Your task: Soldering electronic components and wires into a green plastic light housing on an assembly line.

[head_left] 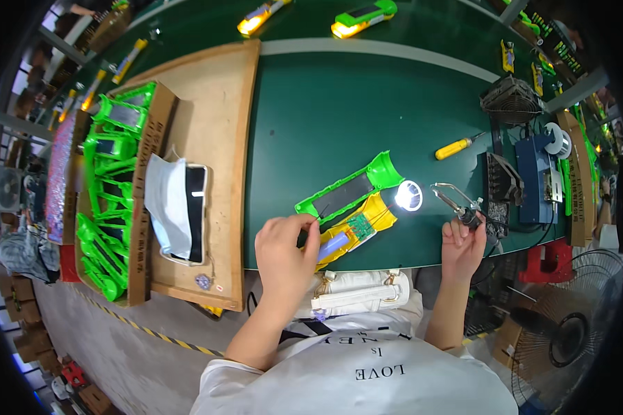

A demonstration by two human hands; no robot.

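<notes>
Left hand (284,245) pinches a thin dark wire (324,211) at the green casing (382,173); right hand (462,247) grips a soldering iron (468,218).

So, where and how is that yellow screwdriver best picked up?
Probably by its thick yellow handle, coming from the left: the butt end lies that way, the thin shaft points right and away, and the soldering iron in the right hand is on the near side.
</notes>
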